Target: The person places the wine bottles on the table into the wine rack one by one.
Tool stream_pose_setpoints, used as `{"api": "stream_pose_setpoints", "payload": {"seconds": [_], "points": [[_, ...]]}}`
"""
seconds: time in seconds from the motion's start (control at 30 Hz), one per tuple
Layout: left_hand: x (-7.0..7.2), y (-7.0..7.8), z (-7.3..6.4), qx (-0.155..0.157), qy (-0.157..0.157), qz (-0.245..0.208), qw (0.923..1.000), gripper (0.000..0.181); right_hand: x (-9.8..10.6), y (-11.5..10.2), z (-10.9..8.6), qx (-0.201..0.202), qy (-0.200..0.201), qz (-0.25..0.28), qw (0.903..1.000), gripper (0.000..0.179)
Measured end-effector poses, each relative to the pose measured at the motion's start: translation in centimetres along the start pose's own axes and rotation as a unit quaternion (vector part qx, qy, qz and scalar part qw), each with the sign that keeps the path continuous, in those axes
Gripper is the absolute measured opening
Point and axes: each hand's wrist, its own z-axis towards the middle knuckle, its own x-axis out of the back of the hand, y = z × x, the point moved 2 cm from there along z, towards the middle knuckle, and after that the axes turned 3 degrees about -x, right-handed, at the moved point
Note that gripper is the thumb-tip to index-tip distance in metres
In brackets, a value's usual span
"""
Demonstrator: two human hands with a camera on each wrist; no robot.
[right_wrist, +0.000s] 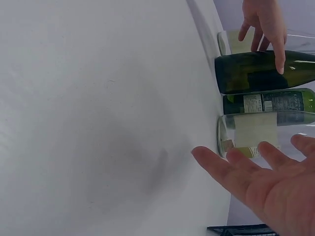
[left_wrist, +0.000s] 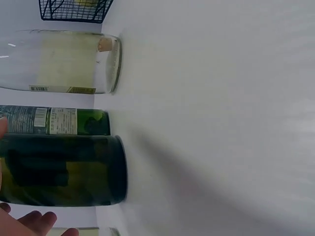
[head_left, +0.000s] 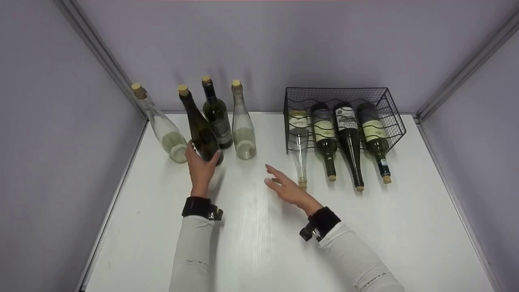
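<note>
My left hand (head_left: 201, 167) holds a dark wine bottle (head_left: 199, 125) low on its body, thumb on the right side and fingers on the left. The bottle stands upright with a cork in its neck, and its base (left_wrist: 115, 172) is near the table surface in the left wrist view. My right hand (head_left: 288, 190) hovers over the table, fingers extended and apart, holding nothing. Around the dark bottle stand a clear bottle (head_left: 166, 134) on the left, a green labelled bottle (head_left: 219, 121) just behind, and another clear bottle (head_left: 244, 134) to the right.
At the back right, a black wire rack (head_left: 395, 117) bears a clear bottle (head_left: 299, 140) and several dark bottles, lying with corked necks toward me. Grey walls (head_left: 259, 48) enclose the white table (head_left: 243, 243) at the back and sides.
</note>
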Motion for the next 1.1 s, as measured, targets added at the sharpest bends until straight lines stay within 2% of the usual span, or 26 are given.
{"api": "stream_pose_setpoints", "payload": {"seconds": [0.33, 0.63, 0.9, 1.1], "points": [[0.0, 1.6, 2.2, -0.008, 0.030, -0.042, 0.9986, 0.104, -0.4, -0.3, 0.5, -0.042, -0.017, 0.065, 0.9968, 0.065], [-0.2, 2.1, 3.6, 0.002, 0.020, -0.070, 0.9973, 0.114, -0.5, -0.3, 0.6, -0.047, -0.039, 0.122, 0.9907, 0.065], [-0.3, 2.2, 3.9, -0.027, 0.038, -0.089, 0.9949, 0.093, -0.6, -0.3, 0.6, -0.053, -0.046, 0.136, 0.9882, 0.065], [-0.5, 2.2, 3.6, -0.045, 0.058, -0.108, 0.9914, 0.087, -0.5, 0.0, 0.6, -0.057, -0.047, 0.144, 0.9868, 0.066]]}}
